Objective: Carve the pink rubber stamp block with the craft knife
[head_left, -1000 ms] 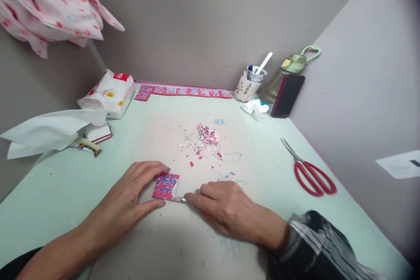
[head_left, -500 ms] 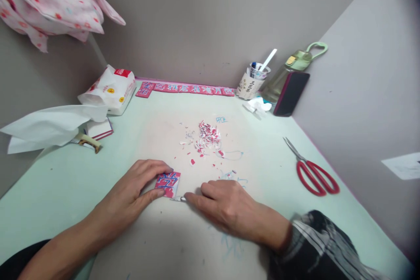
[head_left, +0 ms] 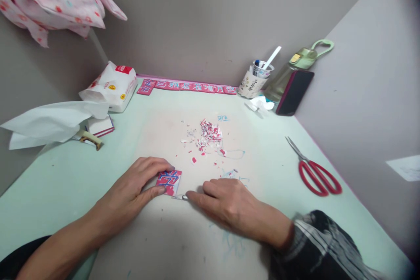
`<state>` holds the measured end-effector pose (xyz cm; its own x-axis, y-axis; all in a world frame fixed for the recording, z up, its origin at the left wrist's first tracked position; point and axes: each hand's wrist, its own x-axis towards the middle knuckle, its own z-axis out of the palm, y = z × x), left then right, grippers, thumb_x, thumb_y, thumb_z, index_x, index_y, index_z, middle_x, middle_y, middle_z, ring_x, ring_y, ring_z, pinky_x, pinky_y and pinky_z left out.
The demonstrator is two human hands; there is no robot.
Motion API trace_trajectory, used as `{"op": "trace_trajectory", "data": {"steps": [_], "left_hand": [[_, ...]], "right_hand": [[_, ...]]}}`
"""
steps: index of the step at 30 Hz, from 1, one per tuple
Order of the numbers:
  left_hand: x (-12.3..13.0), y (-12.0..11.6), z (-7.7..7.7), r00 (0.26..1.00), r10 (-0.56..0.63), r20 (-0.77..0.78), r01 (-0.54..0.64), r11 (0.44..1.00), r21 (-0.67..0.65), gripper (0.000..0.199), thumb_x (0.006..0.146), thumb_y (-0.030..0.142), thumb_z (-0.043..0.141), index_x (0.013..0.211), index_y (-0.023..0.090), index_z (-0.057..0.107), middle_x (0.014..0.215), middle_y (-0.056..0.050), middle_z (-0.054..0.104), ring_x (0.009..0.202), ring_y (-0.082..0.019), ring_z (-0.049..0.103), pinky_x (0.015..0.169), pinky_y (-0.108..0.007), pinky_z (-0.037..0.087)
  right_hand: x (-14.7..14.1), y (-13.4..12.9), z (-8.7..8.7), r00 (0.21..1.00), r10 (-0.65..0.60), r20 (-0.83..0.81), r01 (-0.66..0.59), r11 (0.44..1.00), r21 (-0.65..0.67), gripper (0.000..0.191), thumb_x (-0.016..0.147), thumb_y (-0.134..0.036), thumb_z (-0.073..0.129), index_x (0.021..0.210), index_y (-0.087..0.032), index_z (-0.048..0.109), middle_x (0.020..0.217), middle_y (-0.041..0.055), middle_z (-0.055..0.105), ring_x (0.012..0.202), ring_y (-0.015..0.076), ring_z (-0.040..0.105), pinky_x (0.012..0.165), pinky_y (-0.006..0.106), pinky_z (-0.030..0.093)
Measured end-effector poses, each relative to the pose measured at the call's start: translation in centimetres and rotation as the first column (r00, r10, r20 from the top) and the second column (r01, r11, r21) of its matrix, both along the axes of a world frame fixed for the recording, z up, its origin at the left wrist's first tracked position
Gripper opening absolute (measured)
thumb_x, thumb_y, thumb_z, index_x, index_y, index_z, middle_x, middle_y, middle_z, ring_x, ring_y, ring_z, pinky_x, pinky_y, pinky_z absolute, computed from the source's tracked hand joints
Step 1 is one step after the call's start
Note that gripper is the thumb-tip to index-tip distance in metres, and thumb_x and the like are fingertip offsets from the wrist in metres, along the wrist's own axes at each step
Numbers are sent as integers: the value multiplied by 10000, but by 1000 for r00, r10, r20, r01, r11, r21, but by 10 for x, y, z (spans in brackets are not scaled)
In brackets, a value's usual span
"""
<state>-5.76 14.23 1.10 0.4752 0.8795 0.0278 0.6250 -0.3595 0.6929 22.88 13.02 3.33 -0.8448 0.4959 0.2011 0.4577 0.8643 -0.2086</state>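
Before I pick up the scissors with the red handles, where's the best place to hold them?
Grip the red loops, coming from the near side of the table. The scissors lie flat with their loops toward the person and their pointed blades facing away, so the loops look like the easiest and safest part to take.

Grey walls [head_left: 203, 17] — pale green tabletop [head_left: 277, 157].

Lt was soft & fairly even; R wall [head_left: 370, 100] looked brighter than back wall [head_left: 197, 22]. Soft shadow fell below R hand [head_left: 229, 205]. Top-R corner was v. dark, fine detail a bit blurry.
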Motion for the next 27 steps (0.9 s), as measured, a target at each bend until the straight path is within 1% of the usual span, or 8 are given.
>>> {"op": "trace_trajectory", "data": {"steps": [5,9,16,21,27], "left_hand": [[0,0,-1,1000,-2,-10,2,1000,6,281,1012,371,532,1278,326,611,1287,-23,643,1239,-256,554,1060,-434,464],[1,0,1,1000,-1,-8,1,1000,10,277,1006,360,537,1265,324,629,1277,-21,657,1230,-260,567,1057,-432,475],[2,1,4,1000,-16,14,15,1000,9,259,1009,363,537,1244,326,639,1236,-24,680,1203,-270,584,1039,-442,489],[2,1,4,1000,-16,15,16,1000,-2,251,1005,355,546,1236,335,643,1236,-10,677,1205,-262,582,1038,-430,486],[2,2,2,999,-19,32,19,1000,-8,238,1004,324,558,1231,341,627,1230,3,671,1195,-241,580,1036,-420,476]], "right_hand": [[0,0,0,1000,7,-9,-7,1000,21,227,1095,-136,410,1196,-140,613,797,1,555,647,154,452,569,320,303],[0,0,2,1000,5,3,-5,1000,24,213,1093,-130,411,1192,-144,600,799,-2,561,647,145,458,568,308,310],[-3,-1,2,999,9,47,-9,1000,4,231,1091,-130,401,1257,-140,561,838,5,572,670,154,476,558,310,346],[-2,-1,0,999,2,54,-3,1000,9,251,1087,-122,395,1295,-133,536,851,11,575,669,155,470,552,309,330],[-2,-3,0,997,-30,64,30,1000,-3,249,1074,-111,405,1285,-136,535,848,14,567,656,151,454,546,298,303]]}}
